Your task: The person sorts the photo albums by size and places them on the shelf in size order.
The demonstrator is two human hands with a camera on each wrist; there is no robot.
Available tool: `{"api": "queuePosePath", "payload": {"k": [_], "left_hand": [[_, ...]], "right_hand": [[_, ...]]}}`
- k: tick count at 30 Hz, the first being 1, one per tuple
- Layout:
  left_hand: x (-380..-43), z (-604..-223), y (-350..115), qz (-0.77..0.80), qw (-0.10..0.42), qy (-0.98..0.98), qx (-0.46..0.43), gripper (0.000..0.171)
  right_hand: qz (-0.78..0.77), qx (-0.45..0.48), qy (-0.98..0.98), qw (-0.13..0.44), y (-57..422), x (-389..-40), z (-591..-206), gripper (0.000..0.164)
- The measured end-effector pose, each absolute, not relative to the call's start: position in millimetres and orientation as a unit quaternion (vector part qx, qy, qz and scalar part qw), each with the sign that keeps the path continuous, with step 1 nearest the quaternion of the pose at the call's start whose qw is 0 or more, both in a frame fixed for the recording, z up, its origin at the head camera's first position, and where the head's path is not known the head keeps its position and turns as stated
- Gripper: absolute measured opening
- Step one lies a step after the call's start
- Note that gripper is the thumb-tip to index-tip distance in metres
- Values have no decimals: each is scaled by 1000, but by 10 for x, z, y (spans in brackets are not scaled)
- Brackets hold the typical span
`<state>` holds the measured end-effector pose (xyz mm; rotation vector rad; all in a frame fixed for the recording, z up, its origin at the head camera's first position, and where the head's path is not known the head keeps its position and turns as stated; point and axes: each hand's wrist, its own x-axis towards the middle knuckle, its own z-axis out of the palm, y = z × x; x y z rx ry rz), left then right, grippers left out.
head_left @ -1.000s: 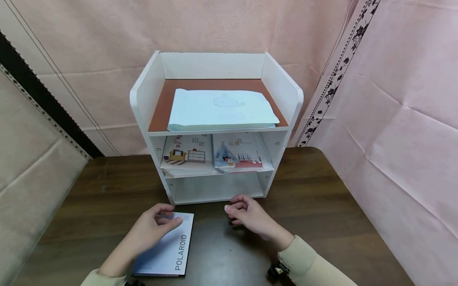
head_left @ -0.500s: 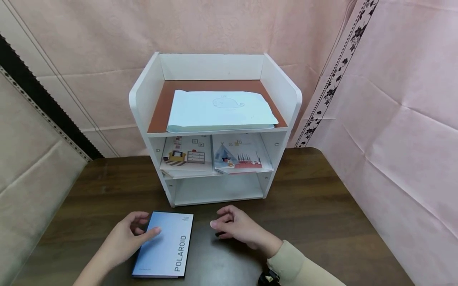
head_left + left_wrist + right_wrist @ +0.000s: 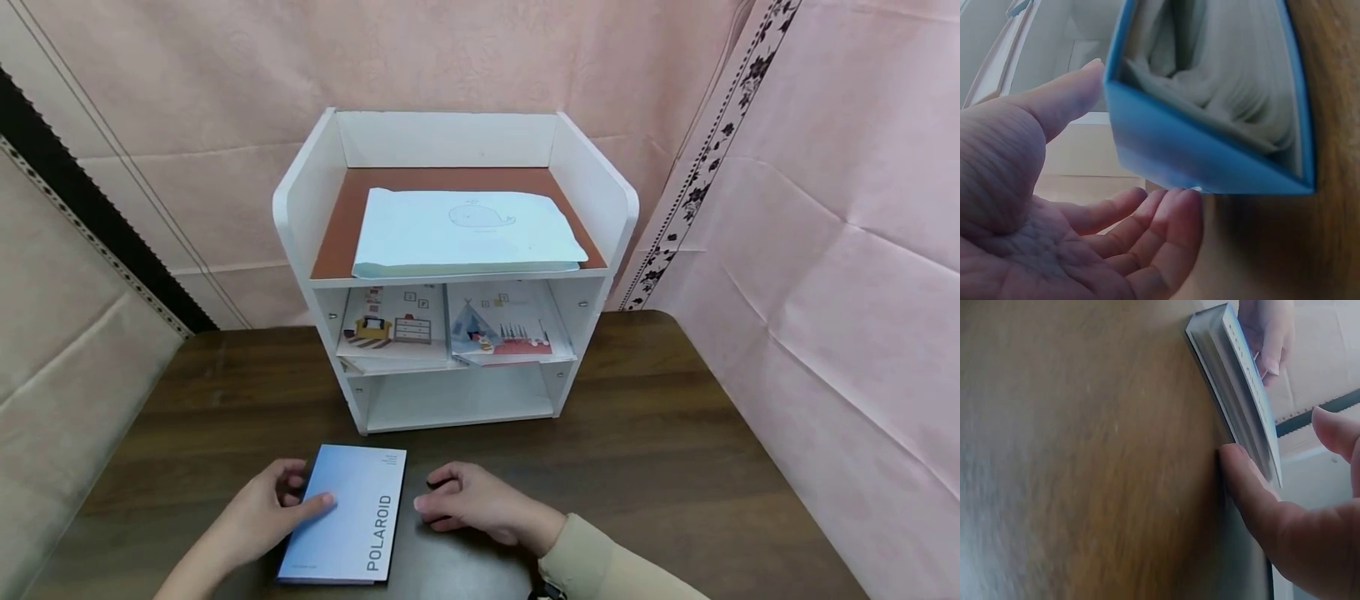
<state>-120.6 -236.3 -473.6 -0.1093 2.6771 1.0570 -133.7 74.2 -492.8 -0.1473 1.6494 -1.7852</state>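
Note:
A blue photo album (image 3: pixel 341 517) marked POLAROID lies flat on the table, in front of the shelf unit. In the left wrist view, its spine (image 3: pixel 1191 144) and the stacked pages between its covers show from close by. My left hand (image 3: pixel 258 512) is at the album's left side, thumb extended over the cover's edge and fingertips right by the spine. To the right of the album, my right hand (image 3: pixel 480 504) hovers low over the table with loosely bent fingers, holding nothing. The right wrist view shows its fingers close to the album's page edges (image 3: pixel 1225 369).
A white shelf unit (image 3: pixel 303 212) stands behind the hands. Its top carries a pale blue pad (image 3: pixel 465 233) with a whale drawing; its middle shelf holds illustrated booklets (image 3: pixel 393 325) (image 3: pixel 506 325). Pink cloth (image 3: pixel 465 58) hangs around the brown table (image 3: pixel 660 467).
My left hand has drawn back left from over the album to its left edge. My right hand has moved down and left, from near the shelf unit toward the album. The album has stayed put.

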Motion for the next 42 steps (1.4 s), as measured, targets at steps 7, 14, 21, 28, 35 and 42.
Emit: {"api": "queuePosePath", "payload": {"k": [7, 14, 21, 28, 35, 42], "left_hand": [[-1198, -4744, -2386, 344, 160, 925, -37, 91], [-1171, -4763, -2340, 401, 194, 894, -47, 83], [-1139, -4758, -2304, 429, 203, 878, -56, 80], [-1134, -4779, -2266, 441, 204, 871, -64, 80], [-1129, -4803, -2226, 477, 213, 852, -35, 78], [-1122, -4827, -2177, 503, 224, 835, -2, 76]], "right_hand": [[-688, -50, 627, 361, 624, -1289, -4918, 47], [-686, -40, 622, 375, 563, -1291, -4893, 44], [-677, -28, 638, 366, 512, -1281, -4848, 29], [-657, -34, 654, 374, 537, -1337, -4816, 22], [-632, -39, 679, 371, 580, -1354, -4791, 22], [-626, -51, 687, 365, 614, -1343, -4826, 22]]}}
